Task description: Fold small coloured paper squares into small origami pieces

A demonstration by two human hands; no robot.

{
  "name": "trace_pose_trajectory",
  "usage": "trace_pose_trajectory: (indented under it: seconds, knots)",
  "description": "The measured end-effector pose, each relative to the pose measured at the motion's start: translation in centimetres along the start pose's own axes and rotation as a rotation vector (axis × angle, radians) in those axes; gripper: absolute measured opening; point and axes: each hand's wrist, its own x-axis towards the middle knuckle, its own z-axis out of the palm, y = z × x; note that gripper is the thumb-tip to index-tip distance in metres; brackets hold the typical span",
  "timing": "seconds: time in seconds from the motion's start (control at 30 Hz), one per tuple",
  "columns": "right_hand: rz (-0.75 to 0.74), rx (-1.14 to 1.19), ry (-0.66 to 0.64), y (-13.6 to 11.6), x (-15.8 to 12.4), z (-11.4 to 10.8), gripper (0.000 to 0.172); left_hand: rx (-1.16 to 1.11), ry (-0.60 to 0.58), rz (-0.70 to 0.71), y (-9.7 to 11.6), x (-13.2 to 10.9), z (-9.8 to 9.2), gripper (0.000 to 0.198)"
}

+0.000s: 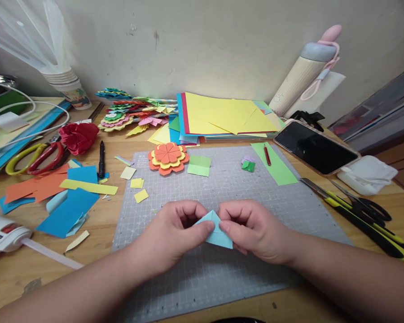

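A small light-blue folded paper with a pointed top is held up above the grey cutting mat. My left hand pinches its left side between thumb and curled fingers. On the opposite side, my right hand grips the same paper, its thumb pressed near the upper edge. Beyond my hands lie a layered orange and yellow paper flower, a creased green paper square and a small purple and green paper piece. Small yellow squares rest on the mat's left part.
Scissors and a yellow-black utility knife lie at right, near a phone. Coloured sheets are stacked by the wall. Paper scraps, a black pen and a glue gun occupy the left.
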Motion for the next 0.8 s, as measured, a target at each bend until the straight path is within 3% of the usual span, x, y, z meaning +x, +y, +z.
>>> trace_pose_trajectory:
  seconds: [0.23, 0.43, 0.67, 0.8]
  knots:
    - [-0.034, 0.068, -0.03, -0.2, 0.08, -0.08, 0.025, -0.073, 0.053, 0.038, 0.03, -0.01, 0.05, 0.023]
    - [-0.049, 0.039, 0.036, -0.18, -0.03, -0.15, 0.026, -0.065, -0.004, -0.001, -0.15, 0.21, -0.02, 0.026]
    - [-0.083, 0.025, 0.093, -0.23, 0.38, -0.16, 0.017, -0.072, 0.026, 0.019, -0.43, 0.2, 0.26, 0.026]
    - [-0.045, -0.014, 0.024, -0.14, 0.34, 0.01, 0.019, -0.058, -0.017, 0.039, -0.23, 0.1, 0.37, 0.02]
